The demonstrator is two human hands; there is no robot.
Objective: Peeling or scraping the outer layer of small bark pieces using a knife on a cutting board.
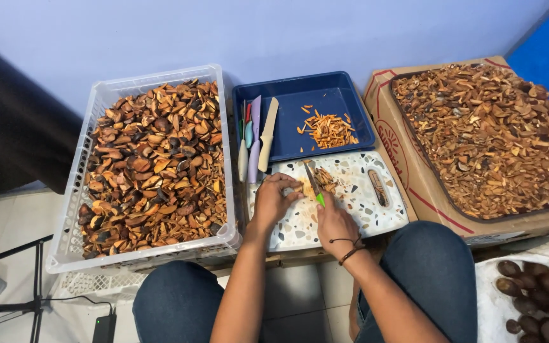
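Heaps of brown husk pieces fill the white slatted plastic crate and the shallow tray on a cardboard box. On the speckled cutting board, the left hand pinches a tan husk piece; the right hand grips a green-handled knife.

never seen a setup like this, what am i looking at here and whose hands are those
This is one picture from a camera worn on a person's head, looking down at their own two bare hands and knees. The left hand presses a small brown piece against a speckled cutting board. The right hand holds a green-handled knife over it. Beyond the board, a blue tray holds orange slivers and spare knives. A white crate on the left and a cardboard box on the right are full of brown shell pieces.
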